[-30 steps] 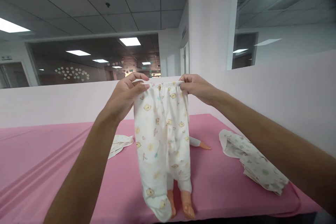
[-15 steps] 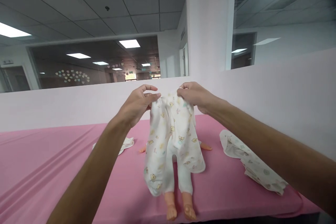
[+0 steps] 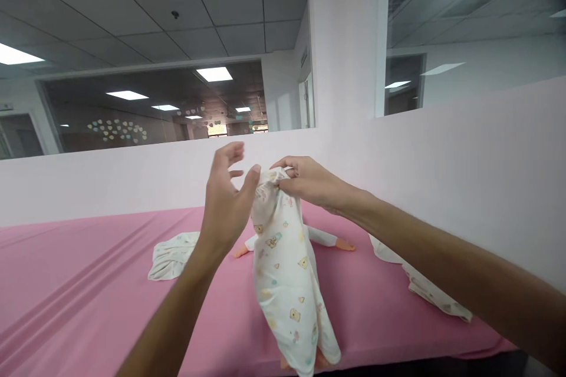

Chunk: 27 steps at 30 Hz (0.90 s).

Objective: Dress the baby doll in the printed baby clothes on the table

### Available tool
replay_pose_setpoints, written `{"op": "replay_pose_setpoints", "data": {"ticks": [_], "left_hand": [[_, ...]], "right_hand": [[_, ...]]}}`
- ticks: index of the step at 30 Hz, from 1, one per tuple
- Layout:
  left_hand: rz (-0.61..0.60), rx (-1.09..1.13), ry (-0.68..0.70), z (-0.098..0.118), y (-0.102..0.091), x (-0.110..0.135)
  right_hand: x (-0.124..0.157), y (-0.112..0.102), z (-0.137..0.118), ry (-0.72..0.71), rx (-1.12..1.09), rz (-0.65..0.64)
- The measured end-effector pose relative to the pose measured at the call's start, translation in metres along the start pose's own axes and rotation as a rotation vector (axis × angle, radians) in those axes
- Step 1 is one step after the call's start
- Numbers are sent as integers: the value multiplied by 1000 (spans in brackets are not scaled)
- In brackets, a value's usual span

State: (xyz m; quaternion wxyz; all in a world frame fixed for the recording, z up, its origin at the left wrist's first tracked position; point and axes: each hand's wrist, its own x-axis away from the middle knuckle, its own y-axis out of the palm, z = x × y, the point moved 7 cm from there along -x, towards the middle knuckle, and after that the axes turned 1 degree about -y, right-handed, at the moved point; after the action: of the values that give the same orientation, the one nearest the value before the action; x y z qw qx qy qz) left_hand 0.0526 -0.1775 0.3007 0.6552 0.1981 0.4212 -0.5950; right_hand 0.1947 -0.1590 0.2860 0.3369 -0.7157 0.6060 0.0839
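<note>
White baby pants [image 3: 285, 265] with a small animal print hang upright, their waistband up and the legs trailing down. My right hand [image 3: 312, 181] pinches the bunched waistband between thumb and fingers. On the other side, my left hand [image 3: 227, 197] is open, fingers apart, with its thumb tip close beside the waistband; whether it touches is unclear. Behind the pants a baby doll in white clothes lies on its back, one sleeved arm [image 3: 323, 237] spread to each side. The pants cover its body and legs, leaving a bit of the feet at the bottom.
A pink padded surface [image 3: 106, 300] carries everything. Folded white printed cloth [image 3: 170, 259] lies to the left, and more folded printed cloth [image 3: 435, 291] lies to the right, partly behind my right forearm. A white wall [image 3: 110, 182] with windows stands behind.
The pants have turned and narrowed, their legs now hanging together over the doll's legs. My left hand has come off the waistband and opened; my right hand has moved left, still holding it.
</note>
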Motion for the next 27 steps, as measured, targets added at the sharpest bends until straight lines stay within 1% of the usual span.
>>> {"op": "replay_pose_setpoints", "data": {"ticks": [1, 2, 3, 4, 6, 8, 10, 11, 13, 15, 16, 17, 18, 20, 21, 22, 23, 24, 25, 26, 27], "left_hand": [[90, -28, 36, -2, -6, 8], [145, -35, 26, -8, -9, 17], [158, -14, -34, -18, -8, 27], [135, 33, -132, -31, -5, 39], [15, 188, -356, -55, 11, 66], [-162, 376, -539, -69, 33, 93], [-327, 491, -667, -73, 51, 116], [-381, 516, -711, -73, 56, 125], [-415, 527, -764, -72, 56, 136], [-374, 492, -789, -70, 45, 140], [-328, 438, -782, -69, 36, 140], [-262, 360, -752, -68, 24, 138], [-181, 264, -699, -65, 10, 135], [-2, 63, -567, -56, -19, 128], [74, -12, -508, -52, -32, 126], [127, -59, -462, -49, -44, 124], [160, -82, -440, -49, -53, 123], [180, -84, -448, -53, -62, 123], [195, -74, -491, -61, -71, 124], [206, -56, -560, -71, -80, 127], [223, -42, -657, -85, -91, 132]], "right_hand": [[-1, 0, 0, 3, -13, 3], [-2, -1, -1, 2, -46, 16], [-3, -3, -4, -4, -89, 39], [-4, -5, -8, -11, -138, 68], [-5, -9, -16, -37, -245, 127], [-6, -12, -23, -59, -335, 179], [-9, -15, -23, -59, -381, 218], [-11, -18, -20, -51, -378, 238], [-14, -25, -6, -20, -325, 298], [-15, -32, 17, 47, -259, 355], [-15, -32, 31, 105, -243, 357], [-13, -28, 48, 180, -236, 330], [-10, -20, 64, 256, -232, 261], [1, 5, 92, 377, -189, 57], [9, 20, 102, 385, -146, -61], [17, 31, 110, 382, -97, -140], [26, 39, 118, 374, -61, -170], [34, 44, 126, 373, -34, -186], [42, 45, 135, 381, -16, -181], [48, 44, 145, 396, -12, -164], [54, 39, 157, 416, -11, -140]]}}
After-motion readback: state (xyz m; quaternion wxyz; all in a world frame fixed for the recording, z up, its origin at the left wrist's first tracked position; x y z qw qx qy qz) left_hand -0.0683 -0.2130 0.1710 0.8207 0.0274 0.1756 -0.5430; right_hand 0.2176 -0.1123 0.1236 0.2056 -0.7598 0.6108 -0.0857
